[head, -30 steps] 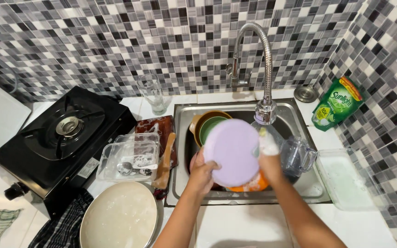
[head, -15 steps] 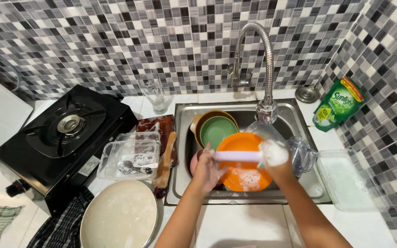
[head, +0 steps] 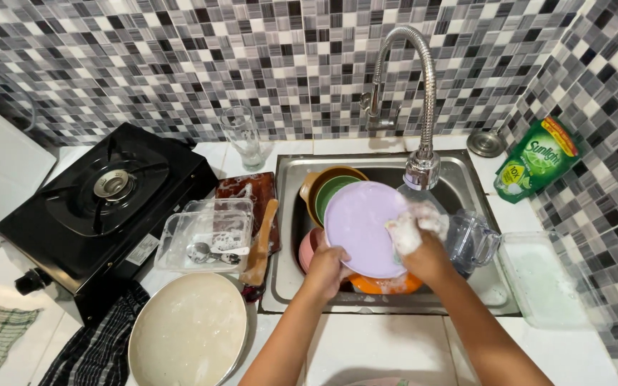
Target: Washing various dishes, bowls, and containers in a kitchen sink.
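**Scrubbing a lilac plate at the sink: items near to far**

Nearest: 1 round cream-coloured pan point(head: 187, 332) on the white counter, beside a dark checked cloth point(head: 98, 350).

Left hand point(head: 327, 270): closed on the lower rim of 1 round lilac plastic plate point(head: 363, 225), which is tilted up over the stainless steel sink point(head: 459, 179).

Right hand point(head: 423, 254): clenched on a foamy white sponge point(head: 405, 230), pressed to the plate's face.

Under the plate: 1 orange dish point(head: 388, 284), 1 pink bowl point(head: 309, 246); just right, 1 clear plastic jug point(head: 473, 239).

Behind: 1 green bowl point(head: 330, 191) nested in a tan bowl point(head: 309, 187).

Left of the sink: 1 clear plastic container point(head: 205, 232), 1 wooden spoon point(head: 260, 246), 1 black single-burner gas stove point(head: 105, 196).

Farthest: 1 drinking glass point(head: 241, 136), 1 chrome gooseneck tap point(head: 420, 93), 1 green soap pouch point(head: 538, 159).
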